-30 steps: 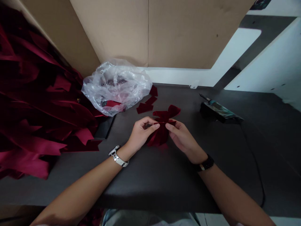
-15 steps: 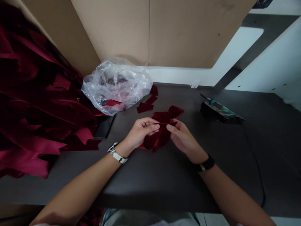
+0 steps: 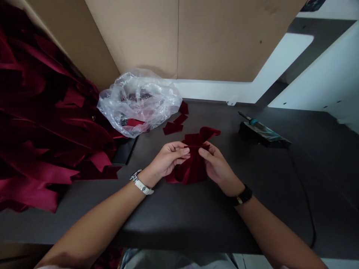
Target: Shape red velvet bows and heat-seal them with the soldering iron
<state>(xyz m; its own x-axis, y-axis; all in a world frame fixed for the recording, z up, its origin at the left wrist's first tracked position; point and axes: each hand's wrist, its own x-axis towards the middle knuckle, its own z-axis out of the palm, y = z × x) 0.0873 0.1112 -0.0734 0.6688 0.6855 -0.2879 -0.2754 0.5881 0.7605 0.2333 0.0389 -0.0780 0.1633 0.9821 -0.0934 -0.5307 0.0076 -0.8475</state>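
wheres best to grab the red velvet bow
Probably the gathered centre of the dark red velvet bow, pinched from both sides as the left hand and right hand do now: the folds bunch there, while the soft loops would likely flop.

Velvet bow (image 3: pixel 193 164): deep red velvet, super soft-looking matt pile, just a bit of sheen along the folds.
Ribbon pile (image 3: pixel 47 112): burgundy cloth, smooth, with a soft sheen where the light hits.
Plastic bag (image 3: pixel 139 104): clear thin plastic, glossy and pretty crinkly.
Cardboard sheet (image 3: pixel 140 37): plain brown paperboard, matt, a few scuffs.
Tabletop (image 3: pixel 196 224): dark, smooth, low sheen, looks like laminate to me.
White panel (image 3: pixel 314 71): smooth painted board, mostly matt.
Watch strap (image 3: pixel 141 188): white and smooth, with shiny metal on the watch.
Black watch band (image 3: pixel 244 196): matt, textured, can't tell the material from here.
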